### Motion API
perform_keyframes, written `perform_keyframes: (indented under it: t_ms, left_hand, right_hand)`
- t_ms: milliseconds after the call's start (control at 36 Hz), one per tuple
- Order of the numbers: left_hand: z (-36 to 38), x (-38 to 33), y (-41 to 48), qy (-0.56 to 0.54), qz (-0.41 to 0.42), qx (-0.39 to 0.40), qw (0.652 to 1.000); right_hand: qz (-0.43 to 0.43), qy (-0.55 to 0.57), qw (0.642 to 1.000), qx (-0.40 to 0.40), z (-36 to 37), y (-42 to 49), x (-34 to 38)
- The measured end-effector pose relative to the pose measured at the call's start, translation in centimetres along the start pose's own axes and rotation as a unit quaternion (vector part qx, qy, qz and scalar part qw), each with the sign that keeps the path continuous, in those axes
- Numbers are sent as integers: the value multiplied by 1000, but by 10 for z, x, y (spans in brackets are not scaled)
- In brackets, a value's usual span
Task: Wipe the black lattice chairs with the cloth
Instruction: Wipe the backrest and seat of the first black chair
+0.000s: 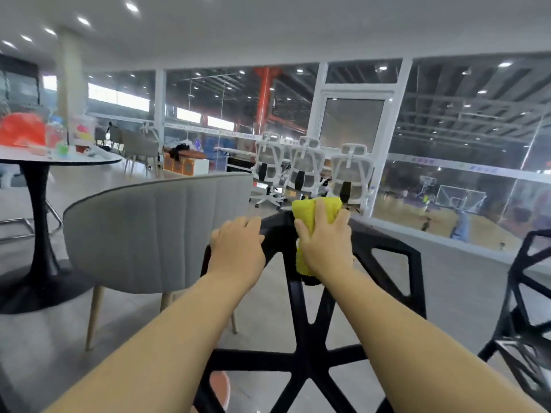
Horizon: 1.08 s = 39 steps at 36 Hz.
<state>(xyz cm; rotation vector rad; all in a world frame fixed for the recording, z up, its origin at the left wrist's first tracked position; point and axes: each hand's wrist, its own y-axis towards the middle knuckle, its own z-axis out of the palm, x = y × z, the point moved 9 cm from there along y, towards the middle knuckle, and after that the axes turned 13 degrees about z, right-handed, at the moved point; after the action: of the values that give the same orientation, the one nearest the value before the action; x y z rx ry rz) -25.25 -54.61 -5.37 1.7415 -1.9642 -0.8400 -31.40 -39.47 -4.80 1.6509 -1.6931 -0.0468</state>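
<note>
A black lattice chair (310, 338) stands right in front of me, its open-frame back rising toward the hands. My left hand (237, 248) grips the top rail of that back at the left. My right hand (326, 245) holds a yellow cloth (307, 213) folded over the top rail and pressed against the chair's back. The cloth's lower end hangs below my palm. A second black lattice chair (527, 296) stands at the right edge, partly cut off.
A grey upholstered chair (155, 234) with wooden legs stands close on the left. Beyond it is a round white table (59, 160) on a black pedestal, with red and coloured items on top. White office chairs (307, 171) line the glass wall behind.
</note>
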Motion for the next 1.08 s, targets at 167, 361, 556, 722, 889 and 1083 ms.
perform_keyframes:
  t_ms: [167,361,556,722,889,1083]
  left_hand:
    - [3,1,-1,23,-4,-13,1000]
    - [0,0,-4,-15,10,-47,999]
    - [0,1,-4,-59,2,-39,997]
    - [0,3,-5,-68,-5,-29,997]
    - [-1,1,-5,-52,7,-41,998]
    - [-3,-6,-9,-16,1,-69,998]
  right_hand:
    - [-171,-45,984,-10,12,-14,25]
    - [84,-20,992,-88,-28,41,-82]
    - [2,10,1000,5,-7,26,-7]
    - [-170,4,985,39,13,-8,60]
    - [-21,-89,994,-56,-15,34,-38]
    - [147,-92,978,-113,-52,30,-129]
